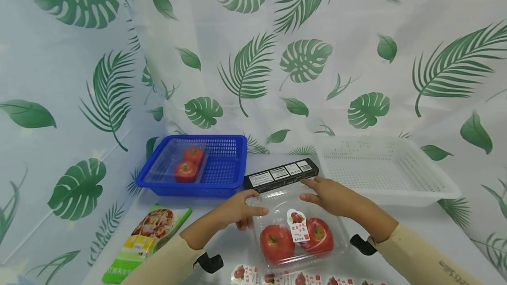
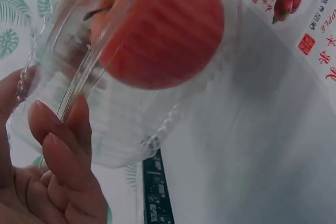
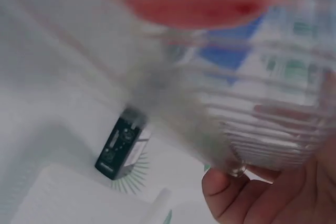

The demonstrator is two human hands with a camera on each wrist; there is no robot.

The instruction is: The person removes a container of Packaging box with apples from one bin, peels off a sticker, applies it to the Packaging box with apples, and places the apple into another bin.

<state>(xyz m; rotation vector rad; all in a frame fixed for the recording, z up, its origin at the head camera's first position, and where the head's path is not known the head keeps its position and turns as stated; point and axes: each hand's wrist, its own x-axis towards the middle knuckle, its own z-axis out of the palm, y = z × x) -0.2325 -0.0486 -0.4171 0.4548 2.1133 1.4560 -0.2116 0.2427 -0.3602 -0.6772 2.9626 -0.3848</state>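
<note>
A clear plastic clamshell box point(image 1: 277, 201) holds two red apples point(image 1: 277, 242) under a small fruit label point(image 1: 298, 225). My left hand point(image 1: 247, 214) grips its far left corner, thumb on the lid. My right hand point(image 1: 317, 192) grips the far right corner. In the left wrist view my fingers point(image 2: 63, 150) curl against the ribbed box wall point(image 2: 121, 129) beside one apple point(image 2: 163, 30). The right wrist view is blurred; the box point(image 3: 262, 124) lies over my right hand point(image 3: 273, 198).
A long black box point(image 1: 281, 173) lies just behind the clamshell. A blue basket point(image 1: 225, 179) at back left holds another clear box with two red fruits point(image 1: 186, 170). A white basket point(image 1: 428, 179) stands at right. A snack packet point(image 1: 146, 236) and a sticker sheet point(image 1: 305, 278) lie near me.
</note>
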